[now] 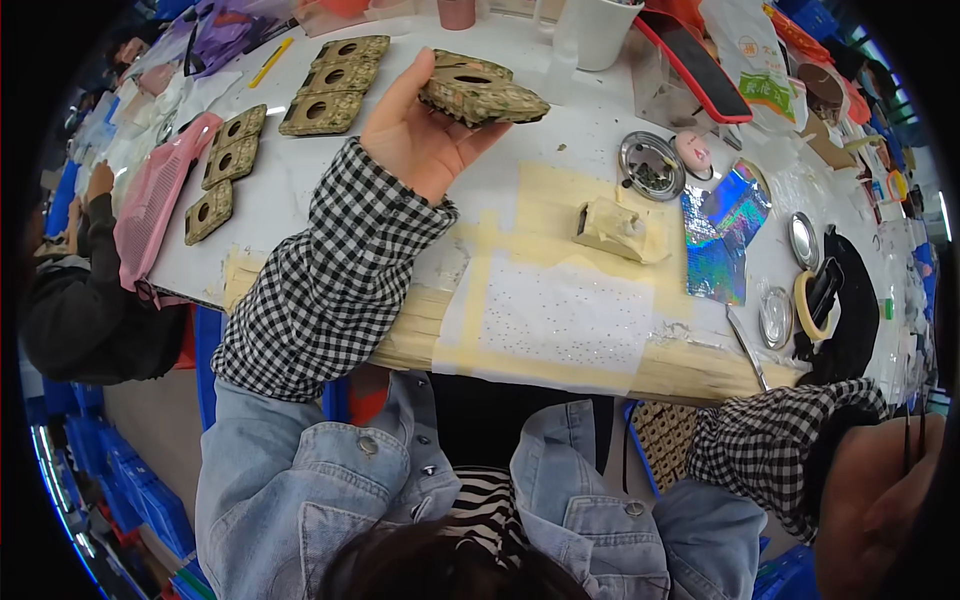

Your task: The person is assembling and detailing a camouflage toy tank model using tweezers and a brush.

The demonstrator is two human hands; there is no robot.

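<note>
My left hand (pixel 408 135) is raised over the far half of the table, fingers and thumb closed around a camouflage-patterned shell (pixel 485 100) with a dark oval opening. It is tilted, and whether it is one piece or several stacked cannot be told. Left of it lie similar shells, a row of three (pixel 318 112) and a shorter row (pixel 232 160), with a single shell (pixel 210 212) below. My right hand (pixel 885 490) is raised close to the camera at the lower right rim. Its fingers are cut off by the dark edge, so what they do is hidden.
A white sheet with tiny specks (pixel 565 315) lies before me. Beyond it stands a tape-covered block (pixel 620 230). At right are a round metal dish (pixel 652 165), holographic pouch (pixel 722 230), tweezers (pixel 745 345), tape roll (pixel 812 305) and red-cased phone (pixel 695 65). Another person's sleeve (pixel 90 310) shows left.
</note>
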